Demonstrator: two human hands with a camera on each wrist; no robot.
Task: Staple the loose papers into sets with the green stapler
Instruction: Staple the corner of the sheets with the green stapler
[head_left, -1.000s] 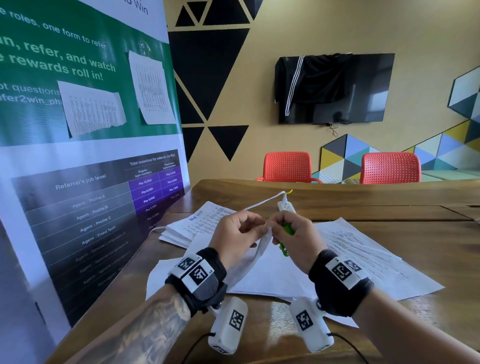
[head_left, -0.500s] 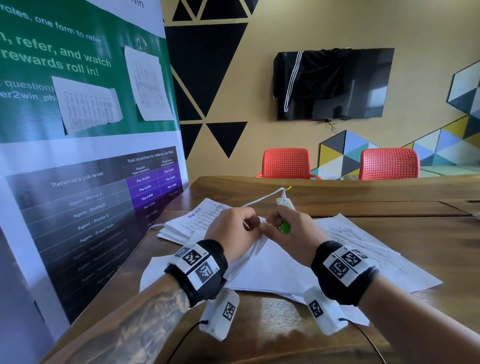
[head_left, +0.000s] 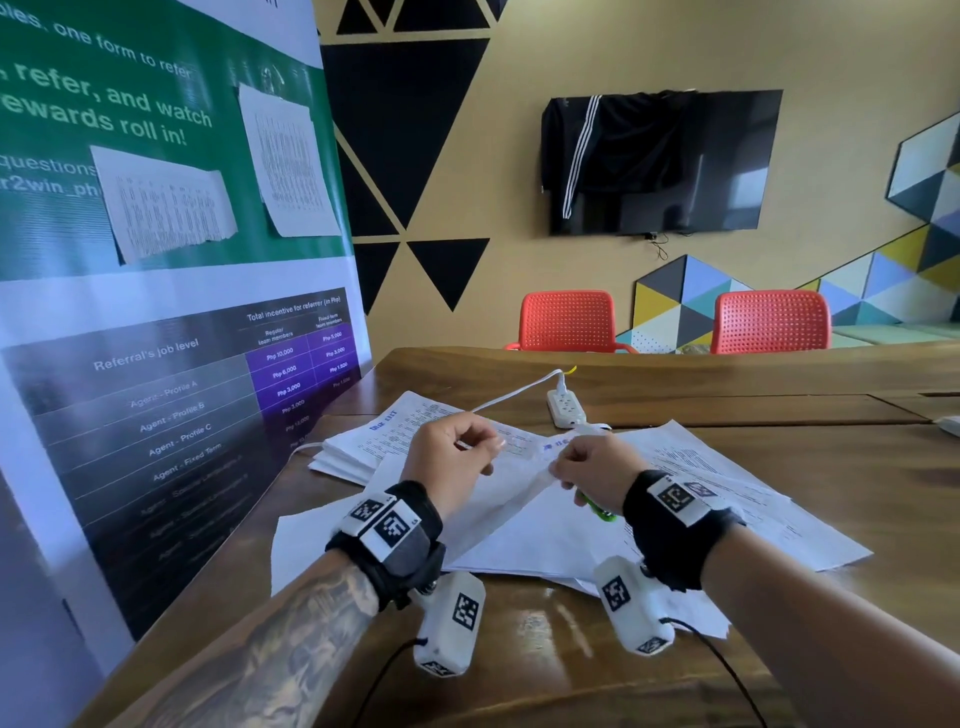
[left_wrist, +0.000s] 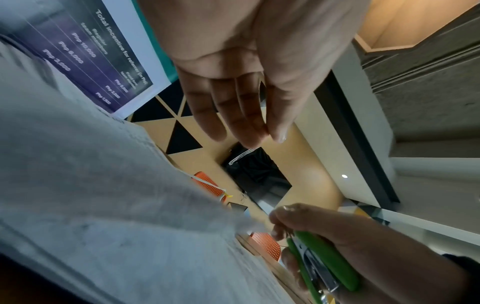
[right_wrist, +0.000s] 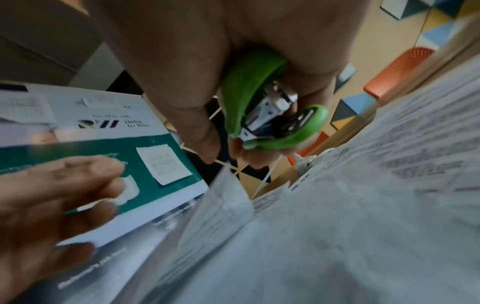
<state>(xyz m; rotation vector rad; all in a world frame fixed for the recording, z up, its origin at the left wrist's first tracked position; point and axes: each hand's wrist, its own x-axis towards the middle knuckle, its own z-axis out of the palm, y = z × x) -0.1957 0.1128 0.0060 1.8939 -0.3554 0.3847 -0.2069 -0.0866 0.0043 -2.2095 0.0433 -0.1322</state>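
Observation:
My right hand grips the green stapler in its palm. Its thumb and forefinger also pinch the top corner of a set of white printed papers lifted off the table. In the right wrist view the stapler lies under the curled fingers with its metal mouth showing, just above the paper corner. My left hand hovers a little to the left of that corner. In the left wrist view its fingers are loose, the thumb is near the fingertips, and nothing is between them.
A stack of printed sheets lies at the back left of the wooden table, and loose sheets spread to the right. A white power strip with its cable sits behind the hands. A tall banner stands close on the left.
My hands have drawn apart and the left hand has come off the paper corner. The stapler, earlier upright at the corner, now points back and down in my right palm.

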